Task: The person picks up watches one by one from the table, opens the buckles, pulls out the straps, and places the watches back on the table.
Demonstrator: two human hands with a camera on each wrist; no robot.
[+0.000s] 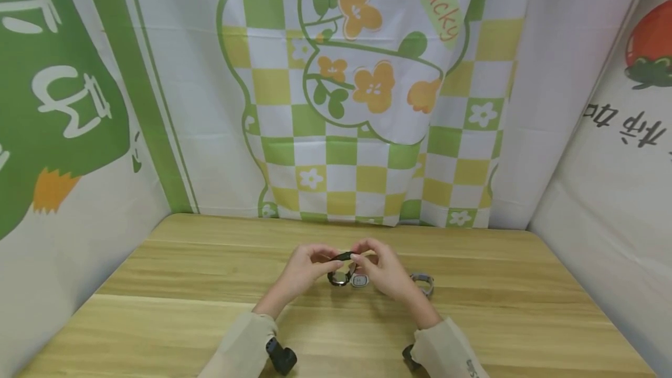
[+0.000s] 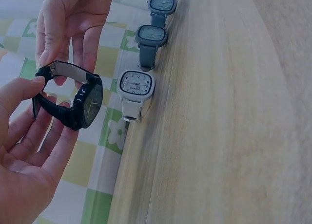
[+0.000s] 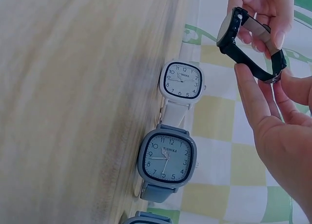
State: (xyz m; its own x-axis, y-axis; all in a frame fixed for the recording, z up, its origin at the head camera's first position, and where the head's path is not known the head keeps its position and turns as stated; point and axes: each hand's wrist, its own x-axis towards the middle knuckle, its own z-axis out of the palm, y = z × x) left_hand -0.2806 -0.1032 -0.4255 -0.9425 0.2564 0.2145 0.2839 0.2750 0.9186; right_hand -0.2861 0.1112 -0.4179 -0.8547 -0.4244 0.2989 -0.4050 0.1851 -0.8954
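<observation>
A black wristwatch hangs between my two hands over the table, its strap closed into a loop with the dial at the bottom. My left hand pinches the strap near the buckle from the left, thumb on top. From the other side my right hand pinches the same part of the strap. In the left wrist view the watch's dial faces right, away from the left palm. Close behind it stands a white square-faced watch on the table.
Two blue-grey square-faced watches line up beside the white one, partly behind my right hand in the head view. The wooden table ends at printed cloth walls at the back and sides.
</observation>
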